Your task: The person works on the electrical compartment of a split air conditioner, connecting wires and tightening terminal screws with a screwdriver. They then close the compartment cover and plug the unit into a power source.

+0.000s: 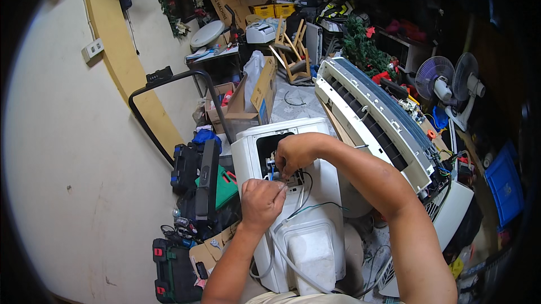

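Note:
A white appliance housing [329, 230], like an air conditioner's outdoor unit, stands directly in front of me. Wires and a terminal block [271, 164] show inside a dark opening [265, 145] in its upper part. My right hand [298, 152] reaches over this opening with fingers bent down into it; the fingertips are partly hidden. Just below, my left hand [262, 203] is closed in a pinch at the opening's lower edge, on something too small to make out. Beside the hands run a thin green wire [321, 205] and a grey cable [286, 260] hanging down the housing.
To the right leans an uncovered indoor air-conditioner unit [372, 126]. Toolboxes [169, 270] and a black trolley handle [169, 81] stand along the left wall. Farther off are an open cardboard box [262, 92], a wooden stool [296, 56] and fans [437, 78]. A blue bin [501, 185] sits far right.

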Demonstrator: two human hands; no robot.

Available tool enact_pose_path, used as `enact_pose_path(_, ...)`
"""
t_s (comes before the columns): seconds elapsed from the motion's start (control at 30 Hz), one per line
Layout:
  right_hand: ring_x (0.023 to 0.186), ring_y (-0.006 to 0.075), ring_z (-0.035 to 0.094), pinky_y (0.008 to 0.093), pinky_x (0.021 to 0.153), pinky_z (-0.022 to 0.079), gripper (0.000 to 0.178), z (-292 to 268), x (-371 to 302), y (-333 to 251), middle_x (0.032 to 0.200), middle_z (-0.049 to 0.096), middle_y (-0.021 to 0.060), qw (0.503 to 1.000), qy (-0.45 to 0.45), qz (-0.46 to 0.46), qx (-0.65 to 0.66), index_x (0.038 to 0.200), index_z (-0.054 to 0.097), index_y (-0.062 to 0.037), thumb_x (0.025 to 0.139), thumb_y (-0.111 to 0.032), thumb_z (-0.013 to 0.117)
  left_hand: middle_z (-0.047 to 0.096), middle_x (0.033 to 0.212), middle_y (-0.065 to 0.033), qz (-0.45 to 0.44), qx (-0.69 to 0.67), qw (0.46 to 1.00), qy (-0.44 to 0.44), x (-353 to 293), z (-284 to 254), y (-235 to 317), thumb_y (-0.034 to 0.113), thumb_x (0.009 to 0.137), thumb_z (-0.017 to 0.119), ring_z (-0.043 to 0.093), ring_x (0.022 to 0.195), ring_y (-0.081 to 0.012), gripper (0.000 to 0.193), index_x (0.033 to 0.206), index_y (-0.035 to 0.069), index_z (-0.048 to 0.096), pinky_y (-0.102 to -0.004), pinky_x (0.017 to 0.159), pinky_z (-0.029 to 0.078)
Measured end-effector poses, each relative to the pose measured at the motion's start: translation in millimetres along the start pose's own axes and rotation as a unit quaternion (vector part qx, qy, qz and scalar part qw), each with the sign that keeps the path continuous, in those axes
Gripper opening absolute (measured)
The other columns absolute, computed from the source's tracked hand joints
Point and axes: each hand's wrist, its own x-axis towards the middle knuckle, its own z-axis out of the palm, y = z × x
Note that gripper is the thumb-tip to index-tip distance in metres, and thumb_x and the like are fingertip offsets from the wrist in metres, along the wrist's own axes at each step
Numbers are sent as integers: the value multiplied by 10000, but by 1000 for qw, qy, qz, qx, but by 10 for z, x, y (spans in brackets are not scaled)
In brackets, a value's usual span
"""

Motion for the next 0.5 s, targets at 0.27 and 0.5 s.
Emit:
enact_pose_path(0.27, 485, 119, 535, 289, 432, 433, 440, -941, -531, -136, 649, 552, 17, 682, 490, -272, 470, 794, 617, -83, 1074, -418, 670, 598, 921, -87, -101, 135, 986, 4, 100, 205, 60, 149, 852, 761, 557, 901, -309, 101, 795, 93, 699, -470, 877, 367)
enact_pose_path(0.5, 465, 149, 516, 317, 420, 413, 465, -715, -20, -145, 622, 477, 2, 589, 504, -248, 581, 799, 524, -131, 1071, -474, 677, 592, 905, -91, -105, 150, 983, -3, 105, 234, 43, 163, 850, 761, 548, 910, -310, 129, 780, 97, 676, -484, 895, 348)
